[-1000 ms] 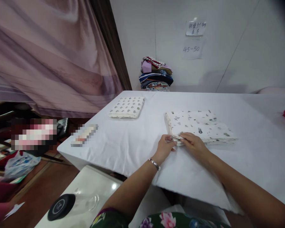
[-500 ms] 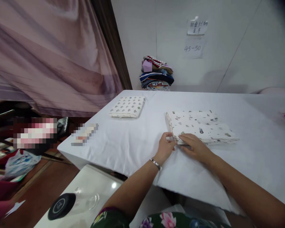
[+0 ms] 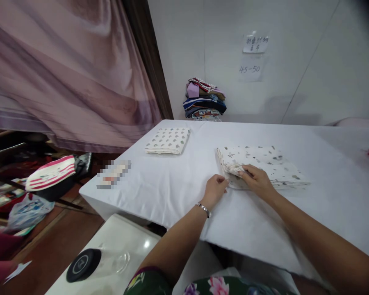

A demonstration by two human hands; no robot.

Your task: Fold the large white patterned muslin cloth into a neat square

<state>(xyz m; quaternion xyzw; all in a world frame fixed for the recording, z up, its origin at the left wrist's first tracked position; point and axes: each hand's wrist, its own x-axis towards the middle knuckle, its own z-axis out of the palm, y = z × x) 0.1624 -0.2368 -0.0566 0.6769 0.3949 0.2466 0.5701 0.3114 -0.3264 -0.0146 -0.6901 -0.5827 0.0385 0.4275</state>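
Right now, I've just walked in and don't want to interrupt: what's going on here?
A person at a white-covered table is handling a folded printed cloth. The right hand pinches bunched fabric at its near left corner; the left hand is close beside that corner, though contact is unclear. Another folded cloth lies farther left, and a fabric pile sits beyond the table's far edge.

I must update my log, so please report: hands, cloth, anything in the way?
Right hand pinching bunched fabric of nearer cloth. Left hand by its near left corner, contact unclear. Farther cloth folded, apart to the left.
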